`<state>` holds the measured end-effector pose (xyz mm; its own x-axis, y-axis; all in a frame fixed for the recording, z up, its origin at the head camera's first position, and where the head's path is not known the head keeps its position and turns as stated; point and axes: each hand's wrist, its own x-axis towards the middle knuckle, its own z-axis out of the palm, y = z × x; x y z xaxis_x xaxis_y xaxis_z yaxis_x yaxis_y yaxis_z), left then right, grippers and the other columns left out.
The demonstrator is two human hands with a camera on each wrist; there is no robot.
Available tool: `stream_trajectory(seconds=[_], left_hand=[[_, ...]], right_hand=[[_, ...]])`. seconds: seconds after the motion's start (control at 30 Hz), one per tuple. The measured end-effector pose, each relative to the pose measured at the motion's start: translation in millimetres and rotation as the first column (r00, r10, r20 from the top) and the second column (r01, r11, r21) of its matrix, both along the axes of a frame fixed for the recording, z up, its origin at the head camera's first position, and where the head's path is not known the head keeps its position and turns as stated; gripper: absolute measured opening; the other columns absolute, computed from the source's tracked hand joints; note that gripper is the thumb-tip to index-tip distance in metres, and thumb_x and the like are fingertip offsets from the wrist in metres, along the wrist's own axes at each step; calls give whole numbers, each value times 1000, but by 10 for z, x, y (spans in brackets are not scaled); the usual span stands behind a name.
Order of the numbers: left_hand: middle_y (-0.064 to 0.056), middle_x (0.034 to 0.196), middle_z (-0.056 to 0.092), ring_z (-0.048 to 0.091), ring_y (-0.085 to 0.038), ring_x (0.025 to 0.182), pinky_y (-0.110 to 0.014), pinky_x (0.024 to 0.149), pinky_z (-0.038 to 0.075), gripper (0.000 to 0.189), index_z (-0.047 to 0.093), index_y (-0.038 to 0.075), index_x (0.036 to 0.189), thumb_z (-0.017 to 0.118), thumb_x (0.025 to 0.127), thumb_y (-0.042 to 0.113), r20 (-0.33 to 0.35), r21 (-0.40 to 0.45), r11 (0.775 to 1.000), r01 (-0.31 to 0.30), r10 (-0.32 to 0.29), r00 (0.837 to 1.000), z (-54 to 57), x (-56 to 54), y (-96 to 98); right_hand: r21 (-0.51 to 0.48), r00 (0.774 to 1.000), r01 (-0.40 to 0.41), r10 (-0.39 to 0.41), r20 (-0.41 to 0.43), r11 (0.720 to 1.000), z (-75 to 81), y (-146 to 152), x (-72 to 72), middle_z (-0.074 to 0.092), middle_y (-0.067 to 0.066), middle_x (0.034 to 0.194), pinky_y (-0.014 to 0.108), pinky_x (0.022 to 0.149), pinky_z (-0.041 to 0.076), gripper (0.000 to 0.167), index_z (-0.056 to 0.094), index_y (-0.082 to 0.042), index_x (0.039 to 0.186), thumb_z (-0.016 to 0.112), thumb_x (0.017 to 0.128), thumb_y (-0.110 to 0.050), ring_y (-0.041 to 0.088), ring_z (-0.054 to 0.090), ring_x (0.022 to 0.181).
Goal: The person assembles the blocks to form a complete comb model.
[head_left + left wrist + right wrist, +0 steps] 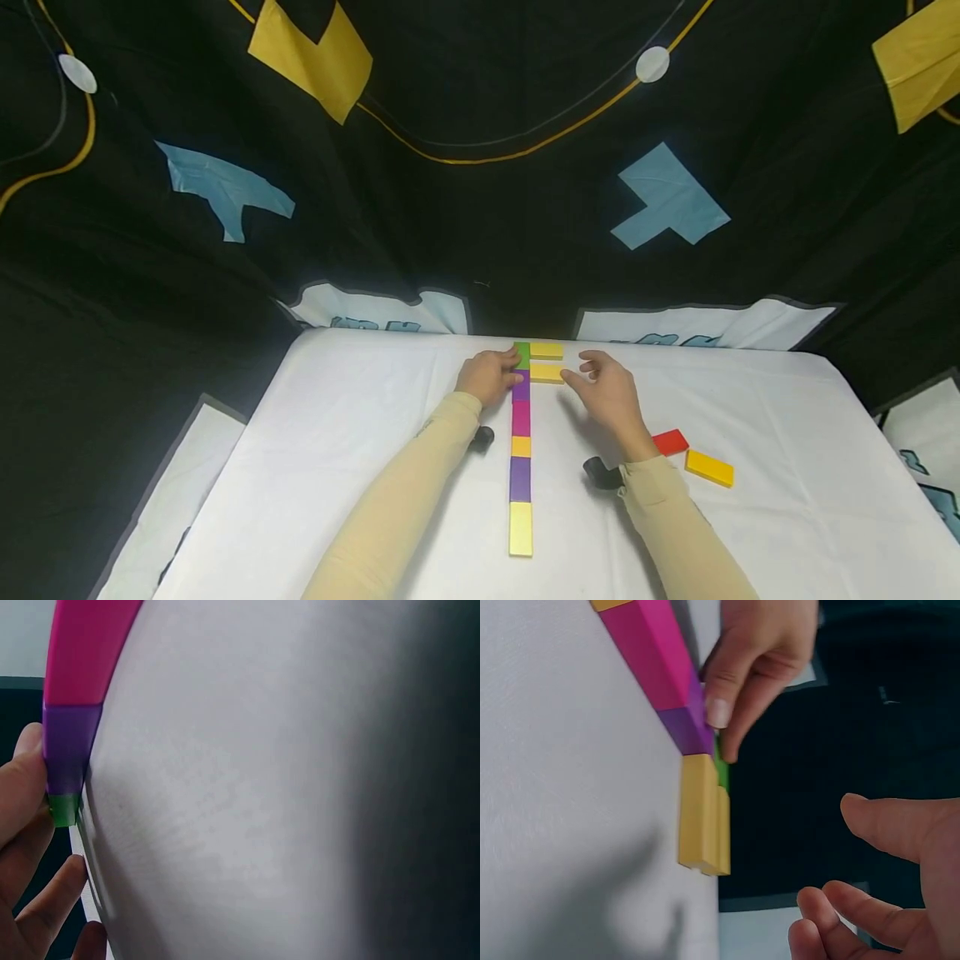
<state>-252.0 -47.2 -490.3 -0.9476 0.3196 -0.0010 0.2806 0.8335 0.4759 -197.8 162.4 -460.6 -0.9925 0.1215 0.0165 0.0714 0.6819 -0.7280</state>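
A straight column of coloured blocks runs down the table: a green block [522,356] at the far end, a purple block [521,386], a magenta block [521,418], a small orange block [521,447], another purple block [520,479] and a pale yellow block [521,529]. Two yellow blocks [546,373] stick out rightward from its far end, one behind the other. From the left side, my left hand [487,377] touches the green and nearer-lying purple blocks with extended fingertips. My right hand [606,395] hovers just right of the yellow blocks, thumb and fingers apart, holding nothing.
A red block [670,442] and a darker yellow block [709,468] lie loose by the right forearm. White cloth [337,383] covers the table. A black patterned curtain [480,242] hangs behind the far edge.
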Motion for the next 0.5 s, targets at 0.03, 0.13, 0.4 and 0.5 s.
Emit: stream_trajectory(seconds=[0.03,0.13,0.4,0.5], left_hand=[[7,148,52,50,-27,136,-42,111,42,47,63,17,136,73,93,30,-2,4,1000,2,-2,1000,1,0,-1],[6,148,52,51,-27,135,-42,110,43,46,63,17,136,73,93,29,-7,9,1000,6,-6,1000,1,1,-8],[7,149,51,50,-28,137,-43,111,42,48,62,18,138,73,93,30,0,-10,1000,8,-8,1000,-16,-10,-11],[7,149,51,49,-27,137,-43,111,42,48,62,18,138,73,93,30,1,-7,1000,5,-5,1000,-17,-7,-4]], right_hand=[[-1,1000,-1,1,0,1000,19,20,22,69,17,116,48,89,53,53,59,-3,134,72,92,-32,34,61,109],[-11,1000,-2,2,2,1000,70,86,86,68,17,119,48,91,53,53,58,-4,135,71,93,-33,34,59,111],[-18,999,-28,28,-45,999,134,318,258,68,16,118,46,89,49,50,60,-5,134,71,93,-32,33,59,109],[-4,998,-30,30,-51,1000,138,410,323,68,16,118,46,89,48,50,60,-5,134,71,93,-31,34,59,109]])
